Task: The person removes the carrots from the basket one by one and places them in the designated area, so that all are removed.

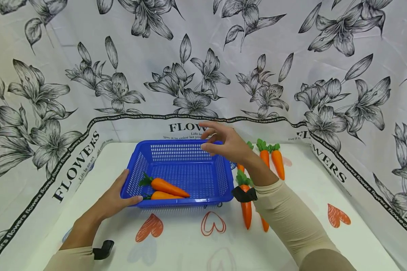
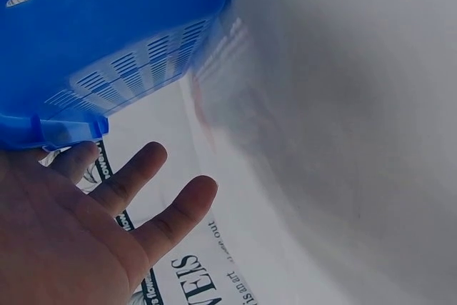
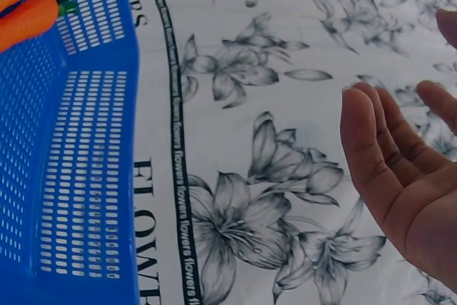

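Note:
A blue plastic basket [image 1: 183, 201] with slotted walls stands on the table. Inside, near its front left, lie two orange carrots with green tops, an upper carrot [image 1: 169, 187] and a lower carrot [image 1: 162, 195]. My left hand [image 1: 113, 197] touches the basket's front left corner, thumb by the front rim; the left wrist view shows its other fingers spread and fairly straight along the outside. Over the back right of the basket my right hand [image 1: 225, 141] hovers with bent, parted fingers and nothing between them. The right wrist view also shows that hand [image 3: 407, 176] without anything in it.
Right of the basket lie several more carrots, among them a back carrot [image 1: 278, 162] and a front carrot [image 1: 246, 209]; my right forearm partly hides some. The white table [image 1: 176, 248] carries printed hearts. A flower-patterned cloth [image 1: 196, 56] hangs behind and at both sides.

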The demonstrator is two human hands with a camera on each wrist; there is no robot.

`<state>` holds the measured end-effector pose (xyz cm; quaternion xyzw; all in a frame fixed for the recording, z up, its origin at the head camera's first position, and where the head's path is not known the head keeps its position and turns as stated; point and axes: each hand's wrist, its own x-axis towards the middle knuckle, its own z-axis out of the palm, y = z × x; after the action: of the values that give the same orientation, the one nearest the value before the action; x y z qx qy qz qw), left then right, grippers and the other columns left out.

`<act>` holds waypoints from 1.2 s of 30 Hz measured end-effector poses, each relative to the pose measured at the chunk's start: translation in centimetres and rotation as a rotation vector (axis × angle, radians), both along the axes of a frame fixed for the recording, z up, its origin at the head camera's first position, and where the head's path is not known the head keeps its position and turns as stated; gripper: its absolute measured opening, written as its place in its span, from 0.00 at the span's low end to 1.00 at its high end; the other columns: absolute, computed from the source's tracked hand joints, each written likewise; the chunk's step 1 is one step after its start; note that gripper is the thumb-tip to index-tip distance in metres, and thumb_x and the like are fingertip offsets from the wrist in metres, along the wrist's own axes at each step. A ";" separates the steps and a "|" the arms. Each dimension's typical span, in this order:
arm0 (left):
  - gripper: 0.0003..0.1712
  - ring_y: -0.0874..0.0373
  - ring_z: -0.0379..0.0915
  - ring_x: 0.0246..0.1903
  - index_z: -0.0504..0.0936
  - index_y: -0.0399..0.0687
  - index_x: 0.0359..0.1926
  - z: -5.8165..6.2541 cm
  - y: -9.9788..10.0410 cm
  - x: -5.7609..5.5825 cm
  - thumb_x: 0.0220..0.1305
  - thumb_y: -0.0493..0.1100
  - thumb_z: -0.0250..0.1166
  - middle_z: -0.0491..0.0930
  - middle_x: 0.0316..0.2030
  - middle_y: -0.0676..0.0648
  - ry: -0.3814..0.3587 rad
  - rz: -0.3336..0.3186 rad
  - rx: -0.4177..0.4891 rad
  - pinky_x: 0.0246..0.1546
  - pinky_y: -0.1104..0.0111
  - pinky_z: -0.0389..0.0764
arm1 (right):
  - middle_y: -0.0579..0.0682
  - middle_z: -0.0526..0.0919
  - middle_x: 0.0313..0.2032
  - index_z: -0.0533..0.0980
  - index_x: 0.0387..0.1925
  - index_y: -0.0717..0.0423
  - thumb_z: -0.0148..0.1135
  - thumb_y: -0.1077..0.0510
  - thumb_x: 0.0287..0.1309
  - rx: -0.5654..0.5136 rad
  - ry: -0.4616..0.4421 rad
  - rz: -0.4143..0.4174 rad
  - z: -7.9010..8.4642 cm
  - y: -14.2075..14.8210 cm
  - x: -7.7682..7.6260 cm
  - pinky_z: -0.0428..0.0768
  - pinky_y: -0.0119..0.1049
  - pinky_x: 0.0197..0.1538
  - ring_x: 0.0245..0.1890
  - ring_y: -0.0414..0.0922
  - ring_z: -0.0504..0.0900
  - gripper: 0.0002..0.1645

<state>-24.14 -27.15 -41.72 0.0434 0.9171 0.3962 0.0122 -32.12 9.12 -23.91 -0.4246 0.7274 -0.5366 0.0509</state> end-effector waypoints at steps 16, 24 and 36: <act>0.60 0.35 0.40 0.58 0.29 0.58 0.66 0.2 0.0 0.1 0.46 0.56 0.65 0.33 0.65 0.41 0.003 0.002 -0.002 0.47 0.37 0.50 | 0.50 0.74 0.44 0.61 0.59 0.41 0.60 0.52 0.50 0.228 -0.041 0.178 -3.6 -5.1 -4.2 0.78 0.39 0.31 0.39 0.47 0.76 0.33; 0.60 0.35 0.41 0.58 0.29 0.58 0.66 0.2 0.2 0.2 0.46 0.56 0.65 0.33 0.65 0.41 0.003 -0.004 0.016 0.48 0.37 0.50 | 0.47 0.74 0.42 0.61 0.58 0.33 0.61 0.46 0.47 0.332 -0.071 0.210 -7.2 -7.3 -6.8 0.78 0.37 0.32 0.36 0.44 0.78 0.34; 0.59 0.36 0.43 0.58 0.29 0.58 0.66 0.0 0.2 0.2 0.46 0.56 0.65 0.34 0.65 0.41 0.009 -0.003 0.009 0.48 0.38 0.52 | 0.46 0.75 0.40 0.63 0.57 0.35 0.62 0.46 0.47 0.529 -0.045 0.240 -10.0 -9.2 -7.4 0.77 0.33 0.35 0.35 0.40 0.76 0.34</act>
<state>-23.97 -26.97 -41.68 0.0469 0.9152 0.4002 0.0083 -39.47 -0.04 -33.92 -0.4678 0.7852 -0.3277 0.2392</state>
